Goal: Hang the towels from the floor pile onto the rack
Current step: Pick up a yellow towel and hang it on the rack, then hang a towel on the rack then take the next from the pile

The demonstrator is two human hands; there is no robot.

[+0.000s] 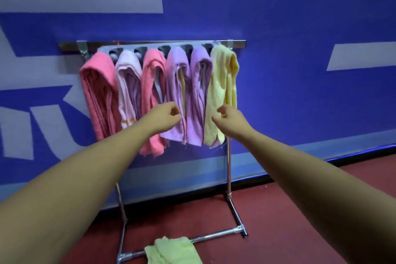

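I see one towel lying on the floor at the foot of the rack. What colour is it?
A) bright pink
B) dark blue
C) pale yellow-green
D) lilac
C: the towel on the floor, lying at the foot of the rack, is pale yellow-green against the red floor.

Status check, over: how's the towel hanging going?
Left hand, right hand curled by hung towels, grip unclear. Six on rack. Green towel on floor. No obstruction.
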